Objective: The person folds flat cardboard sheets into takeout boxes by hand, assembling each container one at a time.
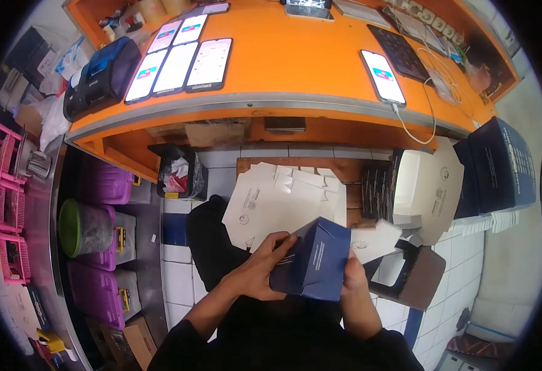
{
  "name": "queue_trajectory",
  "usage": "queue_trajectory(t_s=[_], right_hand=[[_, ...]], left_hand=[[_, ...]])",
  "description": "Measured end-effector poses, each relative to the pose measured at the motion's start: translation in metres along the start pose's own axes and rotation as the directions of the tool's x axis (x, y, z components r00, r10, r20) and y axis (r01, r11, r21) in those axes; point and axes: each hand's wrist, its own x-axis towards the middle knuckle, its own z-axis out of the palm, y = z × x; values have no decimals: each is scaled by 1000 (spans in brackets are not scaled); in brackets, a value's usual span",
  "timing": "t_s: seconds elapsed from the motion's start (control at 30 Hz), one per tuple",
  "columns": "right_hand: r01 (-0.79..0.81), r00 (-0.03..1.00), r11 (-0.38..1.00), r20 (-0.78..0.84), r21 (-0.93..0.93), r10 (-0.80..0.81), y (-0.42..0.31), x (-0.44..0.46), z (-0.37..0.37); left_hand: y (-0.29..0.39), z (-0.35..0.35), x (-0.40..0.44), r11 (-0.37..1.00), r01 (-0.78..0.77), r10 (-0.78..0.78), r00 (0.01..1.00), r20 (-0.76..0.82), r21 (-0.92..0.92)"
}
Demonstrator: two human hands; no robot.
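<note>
A dark blue cardboard box (308, 256) with small white print is held up over my lap, tilted. My left hand (261, 269) grips its left side, the thumb on top. At the right end, my right hand (354, 281) holds the box, its fingers partly hidden behind the edge. A white flap (376, 240) with a printed mark sticks out to the right, above that hand. Just beyond the box lies a stack of flat white cardboard sheets (258, 201) on a low wooden bench (352, 213).
An open white-lined box (410, 185) stands right of the sheets, beside stacked blue boxes (499, 164). Several phones (178, 68) and a black printer (101, 80) lie on the orange counter (283, 62). A bin (181, 176) and purple tubs (94, 290) are left.
</note>
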Motion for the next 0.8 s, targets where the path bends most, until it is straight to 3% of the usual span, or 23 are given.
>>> queue_trajectory(t_s=[0.13,0.2,0.3,0.43,0.5,0.53,0.6,0.63,0.67,0.7,0.73,0.8], right_hand=[[-93,980,993,184,67,79,4,-2,-10],[-208,977,978,34,-25,209,-1,-4,-6],[-237,971,968,23,-78,240,1,-2,7],[-147,981,989,128,11,144,16,-10,0],[-114,993,974,22,197,112,12,-10,9],[-114,993,974,22,195,112,9,-9,11],[-159,978,987,-140,-12,155,1,1,15],[-100,983,990,-166,-98,83,-3,6,24],[-98,983,990,-166,-99,80,-1,8,21],[-37,979,944,-199,-329,-31,2,9,15],[10,968,842,-206,-540,-144,7,11,8],[-18,947,781,-260,-624,-186,18,11,12]], left_hand=[[0,0,-3,998,19,-19,1000,15,54],[-5,3,-9,999,45,-45,999,18,0],[-4,4,-12,1000,15,-15,1000,6,-25],[-1,4,-10,1000,10,-10,998,64,-7],[-2,10,-10,996,78,-74,993,91,-44],[-2,9,-9,996,77,-73,993,90,-45],[-2,4,-1,987,117,-125,990,63,113],[3,2,1,987,115,-123,990,65,112],[10,-1,3,985,79,-71,996,-55,156],[18,-4,4,978,51,-15,985,-172,203],[24,-2,6,978,54,-19,985,-172,203],[33,6,14,939,16,106,936,-334,343]])
